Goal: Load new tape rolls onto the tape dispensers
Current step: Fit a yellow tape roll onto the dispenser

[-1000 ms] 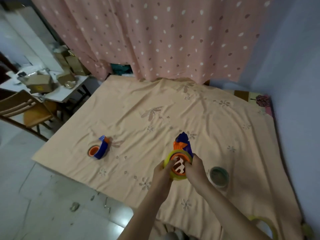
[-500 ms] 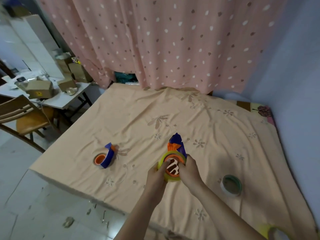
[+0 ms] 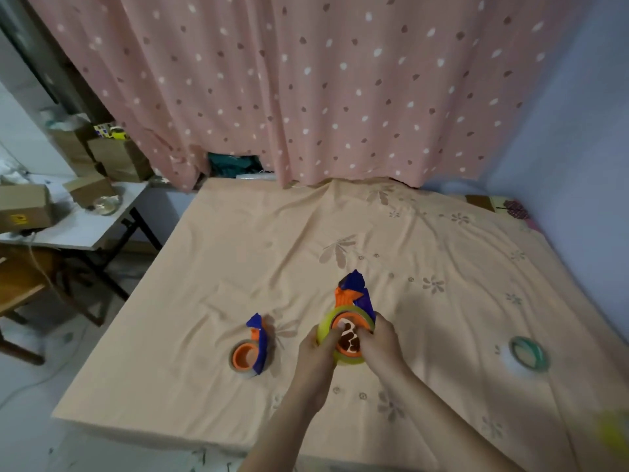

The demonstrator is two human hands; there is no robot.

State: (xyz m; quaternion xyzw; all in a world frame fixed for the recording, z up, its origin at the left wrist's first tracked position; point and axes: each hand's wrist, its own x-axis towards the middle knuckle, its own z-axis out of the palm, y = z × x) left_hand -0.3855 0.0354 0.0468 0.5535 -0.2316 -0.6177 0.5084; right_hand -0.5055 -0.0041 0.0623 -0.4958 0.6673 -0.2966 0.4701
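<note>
Both hands press a yellow roll onto the blue-and-orange dispenser.

Left hand (image 3: 318, 356) and right hand (image 3: 381, 345) are clamped on either side of the yellow tape roll (image 3: 343, 335), my thumbs pushing at the orange hub of the held dispenser (image 3: 354, 294), just above the peach bedsheet (image 3: 272, 233). Against the frames half a second and a second back, the grip looks the same and the roll sits no deeper that I can tell; mostly my head has tilted, so the second dispenser (image 3: 252, 352) at my left and the spare green roll (image 3: 529, 352) at my right lie farther out. I judge the roll nearly seated, with the second dispenser not yet loaded.
</note>
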